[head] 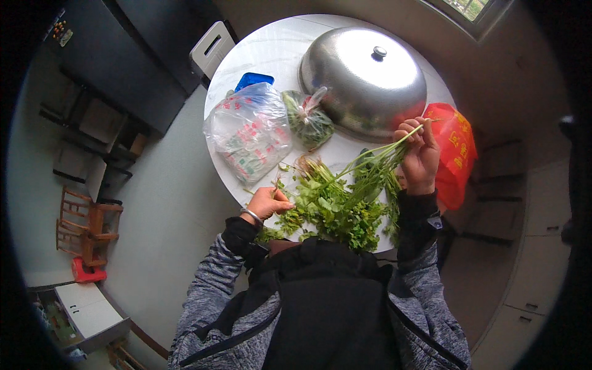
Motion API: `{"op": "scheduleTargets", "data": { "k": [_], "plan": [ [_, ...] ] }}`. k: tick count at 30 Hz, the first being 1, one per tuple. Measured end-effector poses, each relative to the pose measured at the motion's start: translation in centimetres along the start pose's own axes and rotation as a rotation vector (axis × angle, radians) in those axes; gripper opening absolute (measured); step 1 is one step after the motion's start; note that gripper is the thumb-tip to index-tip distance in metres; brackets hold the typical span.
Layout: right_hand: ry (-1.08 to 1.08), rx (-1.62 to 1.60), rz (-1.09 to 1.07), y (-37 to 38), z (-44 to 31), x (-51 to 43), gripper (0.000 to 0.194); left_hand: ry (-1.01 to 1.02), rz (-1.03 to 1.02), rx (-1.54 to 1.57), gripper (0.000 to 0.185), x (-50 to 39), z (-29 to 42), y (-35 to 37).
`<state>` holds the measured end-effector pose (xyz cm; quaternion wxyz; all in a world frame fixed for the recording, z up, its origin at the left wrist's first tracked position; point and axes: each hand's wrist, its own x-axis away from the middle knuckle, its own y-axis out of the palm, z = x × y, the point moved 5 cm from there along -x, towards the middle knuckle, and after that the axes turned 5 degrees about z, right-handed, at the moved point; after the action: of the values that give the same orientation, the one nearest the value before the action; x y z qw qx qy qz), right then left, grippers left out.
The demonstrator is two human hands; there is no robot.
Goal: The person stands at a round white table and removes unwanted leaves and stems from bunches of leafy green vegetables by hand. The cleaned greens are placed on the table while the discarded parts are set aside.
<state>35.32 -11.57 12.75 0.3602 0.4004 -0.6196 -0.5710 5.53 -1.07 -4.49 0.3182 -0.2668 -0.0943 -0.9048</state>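
My right hand (420,155) grips several long green stems (384,157) of a leafy herb, raised over the right side of the round white table (259,41). At the table's near left edge, my left hand (268,203) pinches a thin piece of greenery with roots between thumb and fingers. Between and below the hands lies a heap of leafy green herbs (333,199), its pale roots pointing away from me. Darker green leaves (365,162) lie behind the raised stems.
A large domed metal lid (360,83) covers the table's far side. Nearer are a knotted bag of greens (307,120), a printed clear plastic bag (249,134) and a blue tray (253,80). A red plastic bag (453,152) hangs over the right edge. A white chair (212,48) stands far left.
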Motion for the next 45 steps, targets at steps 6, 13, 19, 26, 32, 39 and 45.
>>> {"op": "scheduleTargets", "data": {
  "k": [6, 13, 19, 26, 32, 39, 45],
  "plan": [
    [-0.072, -0.009, 0.056, -1.8, -2.3, -0.3, 0.018, 0.077, 0.042, 0.021, 0.033, 0.4, 0.8, -0.6],
    [-0.149, 0.019, 0.201, -4.5, -3.5, -0.6, 0.02, 0.045, 0.066, 0.186, 0.018, 2.8, 3.8, -2.1],
    [-0.141, -0.001, 0.208, -5.5, -3.4, -0.8, 0.021, 0.14, 0.046, 0.163, 0.012, 5.3, 7.0, -1.9],
    [-0.191, 0.007, 0.276, -7.1, -3.3, -1.0, 0.022, 0.153, -0.008, 0.152, 0.014, 5.5, 7.6, -0.5],
    [-0.141, 0.149, 0.08, -2.7, -3.8, 0.1, 0.023, 0.15, 0.174, 0.182, 0.01, 5.5, 7.7, -1.8],
    [-0.195, 0.524, -0.135, 4.5, -8.2, 6.3, 0.033, 0.269, 0.141, 0.462, 0.036, 7.0, 8.2, -4.0],
    [-0.152, 1.49, 0.434, 1.8, -13.1, 10.9, 0.02, 0.333, -0.047, 0.619, 0.039, 8.2, 9.2, -4.5]
  ]
}}
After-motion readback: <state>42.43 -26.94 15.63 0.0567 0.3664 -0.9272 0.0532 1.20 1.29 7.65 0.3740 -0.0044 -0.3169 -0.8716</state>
